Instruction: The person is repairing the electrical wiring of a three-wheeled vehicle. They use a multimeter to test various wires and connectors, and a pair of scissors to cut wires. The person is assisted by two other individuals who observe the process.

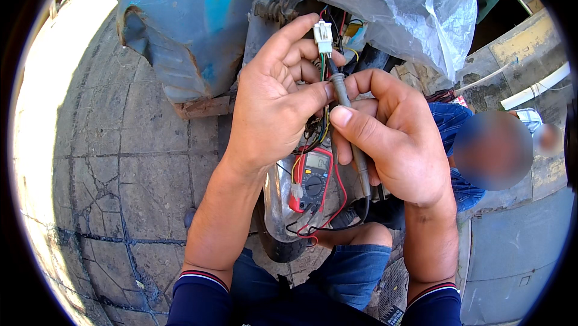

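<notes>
A white plastic wire connector (323, 35) with thin coloured wires is gripped between the fingers of my left hand (268, 94). My right hand (400, 133) is closed around a dark test probe (359, 166), whose upper end points at the connector's wire side. Whether its tip touches metal there is hidden. My left thumb rests against the probe's upper part. Below my hands, a red and dark grey multimeter (312, 178) lies on a shiny metal fender (276, 196) above a tyre. Red and black leads (337, 199) run from it, with a small whitish connector beside its left edge.
A dented blue metal panel (180, 25) stands at the far left. Clear plastic sheeting (391, 6) covers part of the vehicle, with loose wires beneath. Another person in a blue plaid garment (448, 124) sits close on the right. Cracked paving (150, 187) spreads to the left.
</notes>
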Demonstrator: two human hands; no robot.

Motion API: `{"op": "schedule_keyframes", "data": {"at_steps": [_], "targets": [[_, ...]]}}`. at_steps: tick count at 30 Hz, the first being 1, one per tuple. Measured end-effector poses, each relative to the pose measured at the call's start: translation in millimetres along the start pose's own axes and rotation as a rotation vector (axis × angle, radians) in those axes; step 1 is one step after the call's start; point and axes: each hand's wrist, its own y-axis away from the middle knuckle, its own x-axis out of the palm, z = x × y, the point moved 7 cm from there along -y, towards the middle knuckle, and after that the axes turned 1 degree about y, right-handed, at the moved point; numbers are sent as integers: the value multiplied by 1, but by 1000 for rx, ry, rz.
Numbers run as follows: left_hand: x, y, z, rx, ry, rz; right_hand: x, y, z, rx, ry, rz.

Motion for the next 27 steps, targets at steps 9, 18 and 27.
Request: {"op": "schedule_keyframes", "data": {"at_steps": [9,18,27], "targets": [[-2,0,4,-30,35,-57,1,9,-2,99,-33,33],[-2,0,2,12,-11,-36,3,3,-3,22,0,-3],[-2,0,0,33,-54,-15,4,3,1,14,22,0]]}}
